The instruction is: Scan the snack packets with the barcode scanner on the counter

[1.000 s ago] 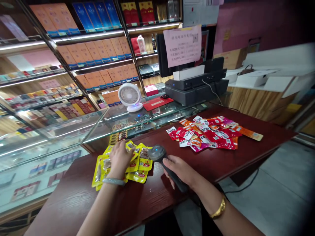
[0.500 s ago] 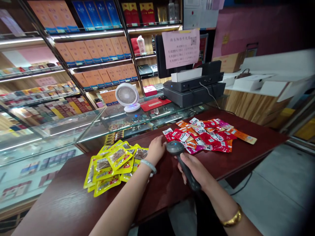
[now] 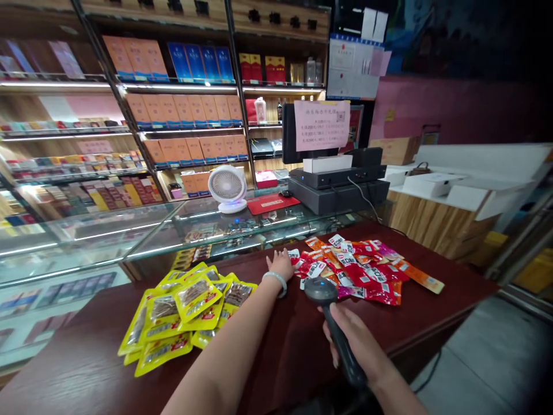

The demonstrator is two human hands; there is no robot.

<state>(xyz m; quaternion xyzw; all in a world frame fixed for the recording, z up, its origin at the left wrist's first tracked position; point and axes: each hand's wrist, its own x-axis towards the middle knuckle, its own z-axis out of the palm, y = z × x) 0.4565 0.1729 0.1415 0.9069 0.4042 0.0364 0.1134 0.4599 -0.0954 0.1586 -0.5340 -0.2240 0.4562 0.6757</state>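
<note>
My left hand (image 3: 280, 266), a pale bangle at its wrist, reaches over the counter with its fingers spread. Its fingertips are at the left edge of a heap of red, orange and purple snack packets (image 3: 360, 271); whether they touch the nearest one I cannot tell. Wrapped in my right hand (image 3: 352, 334) is a dark grey barcode scanner (image 3: 341, 340), its head lying in front of the heap. Yellow snack packets (image 3: 196, 297) with clear windows are piled to the left of my left forearm.
Behind the dark red counter (image 3: 80, 351) stands a glass display case (image 3: 151, 230). On it are a white fan (image 3: 227, 185), a red mat (image 3: 270, 203) and a black cash drawer (image 3: 341, 196) below a monitor with a pink notice (image 3: 322, 125). Shelves of boxes (image 3: 185, 109) line the back.
The view has tilted upward, so everything sits lower. My left hand's fingers have spread beside the red packets. My right hand keeps the scanner, which appears lower and slightly to the right.
</note>
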